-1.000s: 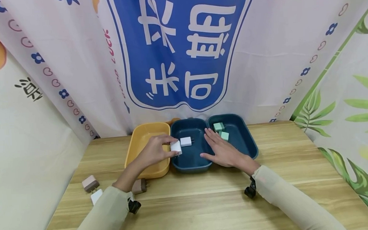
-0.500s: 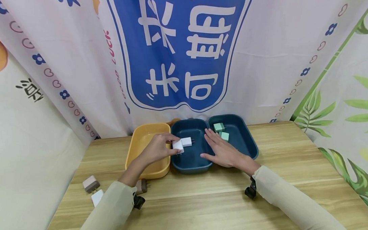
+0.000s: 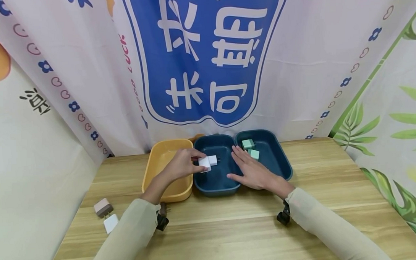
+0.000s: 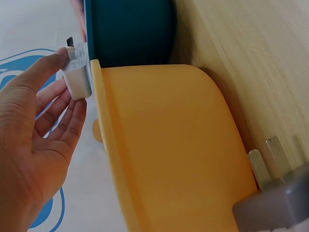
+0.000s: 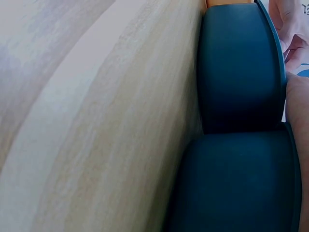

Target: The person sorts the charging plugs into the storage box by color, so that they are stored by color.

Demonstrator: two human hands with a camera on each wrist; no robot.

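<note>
My left hand pinches a white charger plug between thumb and fingers, over the left side of the middle dark blue bin. The left wrist view shows the same white plug with its prongs at the thumb. Another white charger plug lies in that bin, just right of the held one. My right hand lies with straight fingers over the adjoining rims of the middle bin and the right dark blue bin. Two green charger plugs sit in the right bin.
A yellow bin stands left of the blue ones, under my left forearm. On the table's left are a pink-and-brown plug and a white plug. A brown plug lies before the yellow bin. A printed curtain hangs behind.
My left hand has moved slightly right with the white charger plug, closer to the white plug lying in the middle bin. The right hand stays in place.
</note>
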